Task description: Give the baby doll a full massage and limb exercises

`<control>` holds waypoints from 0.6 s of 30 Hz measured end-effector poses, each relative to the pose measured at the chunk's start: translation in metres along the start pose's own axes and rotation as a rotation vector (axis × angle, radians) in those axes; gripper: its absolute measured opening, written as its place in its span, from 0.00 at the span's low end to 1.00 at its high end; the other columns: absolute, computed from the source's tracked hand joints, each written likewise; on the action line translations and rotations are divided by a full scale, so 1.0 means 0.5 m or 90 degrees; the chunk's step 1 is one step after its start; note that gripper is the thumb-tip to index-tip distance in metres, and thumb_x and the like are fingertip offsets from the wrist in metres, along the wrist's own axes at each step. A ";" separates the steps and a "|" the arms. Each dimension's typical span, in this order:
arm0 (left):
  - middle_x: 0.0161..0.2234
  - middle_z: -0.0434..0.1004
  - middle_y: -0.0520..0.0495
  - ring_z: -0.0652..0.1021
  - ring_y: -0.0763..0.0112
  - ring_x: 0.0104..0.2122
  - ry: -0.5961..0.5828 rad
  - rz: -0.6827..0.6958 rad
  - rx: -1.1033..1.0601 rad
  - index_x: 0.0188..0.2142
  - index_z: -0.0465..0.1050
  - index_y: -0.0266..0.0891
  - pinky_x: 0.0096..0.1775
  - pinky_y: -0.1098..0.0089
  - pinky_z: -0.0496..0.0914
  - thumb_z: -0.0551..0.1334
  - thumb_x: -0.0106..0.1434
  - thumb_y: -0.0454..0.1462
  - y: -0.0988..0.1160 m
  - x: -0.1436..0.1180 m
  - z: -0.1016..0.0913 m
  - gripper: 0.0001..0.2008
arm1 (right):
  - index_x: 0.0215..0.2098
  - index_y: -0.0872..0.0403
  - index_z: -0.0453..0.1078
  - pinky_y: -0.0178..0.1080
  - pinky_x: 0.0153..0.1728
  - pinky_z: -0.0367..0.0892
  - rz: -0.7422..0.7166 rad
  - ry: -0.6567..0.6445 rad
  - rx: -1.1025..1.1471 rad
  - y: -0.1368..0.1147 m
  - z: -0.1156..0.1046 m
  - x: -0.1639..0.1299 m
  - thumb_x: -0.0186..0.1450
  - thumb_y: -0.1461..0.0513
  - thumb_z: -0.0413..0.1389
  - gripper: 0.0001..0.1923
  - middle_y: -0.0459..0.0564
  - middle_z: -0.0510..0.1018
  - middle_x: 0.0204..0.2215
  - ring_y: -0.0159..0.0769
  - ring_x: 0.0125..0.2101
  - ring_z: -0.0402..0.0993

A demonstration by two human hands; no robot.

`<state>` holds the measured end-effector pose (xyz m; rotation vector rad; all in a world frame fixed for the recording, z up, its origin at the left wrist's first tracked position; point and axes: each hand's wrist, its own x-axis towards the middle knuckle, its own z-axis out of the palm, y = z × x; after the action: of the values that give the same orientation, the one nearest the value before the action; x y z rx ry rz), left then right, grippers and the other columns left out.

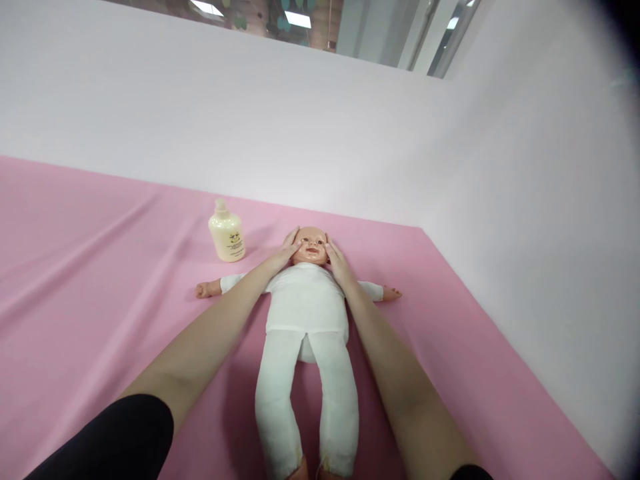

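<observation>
Hands are cradling the head of a baby doll (306, 300) that is lying face up on a pink sheet (100, 267) spread over the tabletop. The doll's long axis is running straight away from the person, feet nearest the camera, head farthest, with its 2 arms stretched out to either side.

The left hand (286, 252) is resting flat and open against the left side of the doll's head, fingers extended along the cheek and temple; the right hand (336, 260) is mirroring it on the other side, also open, fingertips touching near the temple. Neither hand is closing around anything. Both forearms are reaching out along the doll's body, 1 on each flank, so the 2 hands are sitting about equally near the head.

A cream pump bottle (227, 232) is standing upright just beyond the doll's outstretched arm, on the person's left, near the left hand but apart from it.

The sheet's far edge is meeting a plain white wall (320, 120) just behind the doll's head, leaving little room that way. To the right, the sheet's edge is running diagonally toward the camera, close past the doll's arm. Wide bare sheet is lying open to the left.
</observation>
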<state>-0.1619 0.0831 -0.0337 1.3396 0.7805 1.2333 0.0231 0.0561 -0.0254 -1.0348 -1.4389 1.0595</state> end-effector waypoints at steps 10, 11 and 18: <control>0.68 0.42 0.44 0.48 0.55 0.66 -0.027 0.052 0.210 0.67 0.43 0.43 0.64 0.60 0.47 0.68 0.48 0.47 0.017 -0.016 -0.009 0.51 | 0.68 0.48 0.33 0.44 0.65 0.45 0.025 -0.059 -0.062 -0.025 0.003 -0.017 0.56 0.48 0.61 0.53 0.46 0.48 0.67 0.40 0.66 0.46; 0.68 0.42 0.45 0.48 0.55 0.66 -0.027 0.051 0.202 0.67 0.44 0.44 0.64 0.60 0.46 0.68 0.49 0.47 0.017 -0.016 -0.009 0.50 | 0.68 0.48 0.34 0.45 0.65 0.44 0.030 -0.060 -0.062 -0.026 0.003 -0.018 0.56 0.48 0.60 0.53 0.45 0.48 0.67 0.40 0.66 0.46; 0.67 0.43 0.47 0.47 0.59 0.66 -0.016 0.032 0.114 0.66 0.47 0.44 0.65 0.64 0.44 0.65 0.55 0.46 0.011 -0.016 -0.005 0.43 | 0.67 0.41 0.40 0.47 0.66 0.41 0.020 -0.042 -0.056 -0.003 -0.004 -0.008 0.63 0.42 0.49 0.39 0.37 0.48 0.67 0.36 0.66 0.43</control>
<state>-0.1673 0.0752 -0.0306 1.5249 0.8597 1.2062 0.0254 0.0520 -0.0246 -1.0974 -1.5381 1.0696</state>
